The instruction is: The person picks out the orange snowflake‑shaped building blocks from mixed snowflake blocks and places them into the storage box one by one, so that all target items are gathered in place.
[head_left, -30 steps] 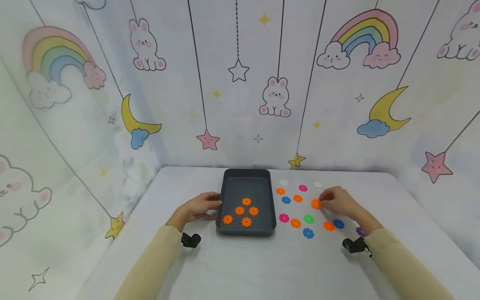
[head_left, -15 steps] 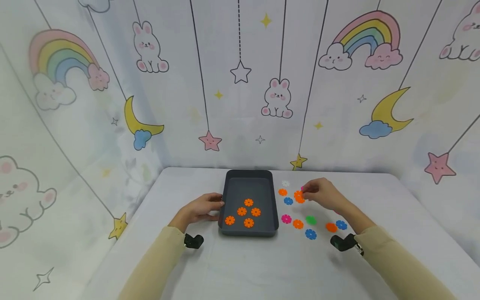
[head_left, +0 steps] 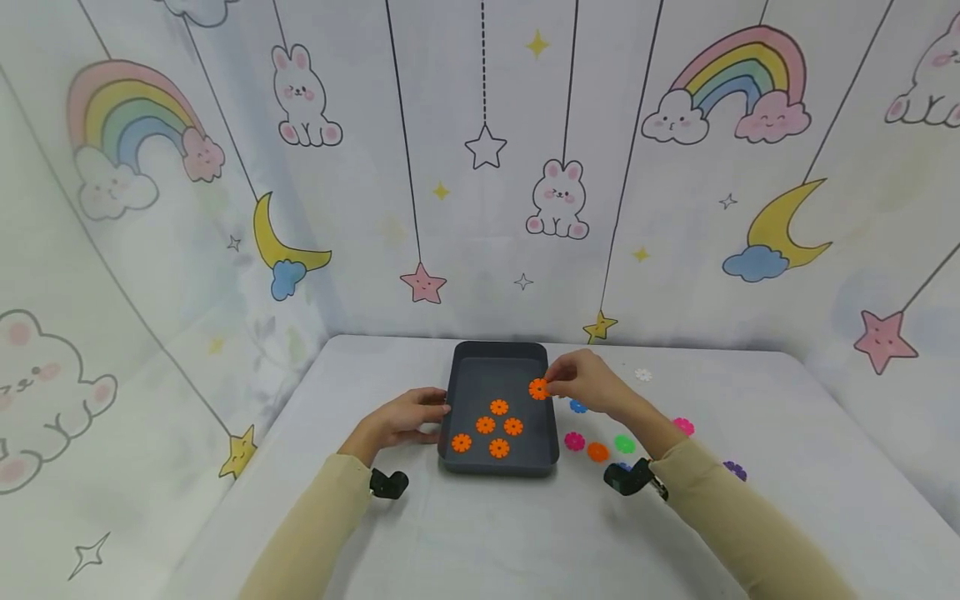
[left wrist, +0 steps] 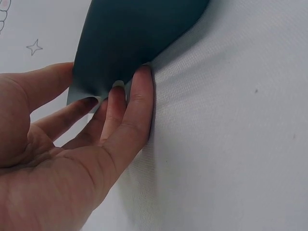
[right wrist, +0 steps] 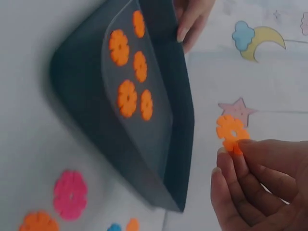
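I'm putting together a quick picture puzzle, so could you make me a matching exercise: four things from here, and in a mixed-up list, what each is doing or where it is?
Column one
1. Left hand
2. Right hand
3. Gray tray
4. Green piece

Column two
A. Has five orange pieces lying inside
B. Touches the tray's side
C. Lies on the white cloth
D. Pinches a raised orange piece

Right pairs: 1-B, 2-D, 3-A, 4-C.
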The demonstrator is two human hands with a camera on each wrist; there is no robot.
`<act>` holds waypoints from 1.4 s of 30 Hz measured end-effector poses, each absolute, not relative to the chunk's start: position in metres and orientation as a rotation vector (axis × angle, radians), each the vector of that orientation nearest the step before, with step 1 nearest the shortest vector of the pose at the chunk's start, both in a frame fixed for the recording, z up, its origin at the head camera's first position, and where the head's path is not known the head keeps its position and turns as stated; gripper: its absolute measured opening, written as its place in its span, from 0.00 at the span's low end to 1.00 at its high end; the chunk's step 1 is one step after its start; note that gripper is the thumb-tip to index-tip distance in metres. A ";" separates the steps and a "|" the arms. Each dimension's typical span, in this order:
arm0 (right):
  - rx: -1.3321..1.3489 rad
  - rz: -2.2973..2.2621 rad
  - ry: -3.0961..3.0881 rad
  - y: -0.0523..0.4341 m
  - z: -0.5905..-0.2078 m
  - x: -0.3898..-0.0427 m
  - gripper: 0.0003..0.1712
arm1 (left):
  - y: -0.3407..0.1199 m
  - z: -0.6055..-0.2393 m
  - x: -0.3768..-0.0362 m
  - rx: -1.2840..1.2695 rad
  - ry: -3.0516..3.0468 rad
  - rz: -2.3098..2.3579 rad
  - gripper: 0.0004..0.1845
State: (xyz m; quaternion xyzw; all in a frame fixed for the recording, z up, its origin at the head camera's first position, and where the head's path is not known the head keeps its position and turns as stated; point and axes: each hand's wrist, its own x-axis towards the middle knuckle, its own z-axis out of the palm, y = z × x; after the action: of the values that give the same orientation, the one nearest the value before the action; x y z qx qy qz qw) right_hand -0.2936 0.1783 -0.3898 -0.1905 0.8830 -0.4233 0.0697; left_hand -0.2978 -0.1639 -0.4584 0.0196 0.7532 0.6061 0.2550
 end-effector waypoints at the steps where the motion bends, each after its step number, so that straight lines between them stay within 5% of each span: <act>1: -0.577 -1.273 2.655 0.173 -0.389 -0.294 0.05 | -0.164 -0.459 -0.298 0.054 2.040 1.645 0.32; 21: -0.630 -1.087 2.593 0.086 -0.395 -0.334 0.06 | -0.166 -0.460 -0.300 0.063 2.032 1.632 0.32; 42: -0.649 -0.776 2.662 0.056 -0.433 -0.358 0.03 | -0.165 -0.458 -0.301 0.049 2.027 1.627 0.31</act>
State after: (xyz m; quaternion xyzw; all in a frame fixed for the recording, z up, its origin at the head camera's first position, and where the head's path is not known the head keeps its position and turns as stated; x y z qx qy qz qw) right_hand -0.3582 0.0558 -0.4328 -0.2256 0.9247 -0.2696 0.1462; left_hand -0.3008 -0.1653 -0.4578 0.0181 0.7511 0.6031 0.2677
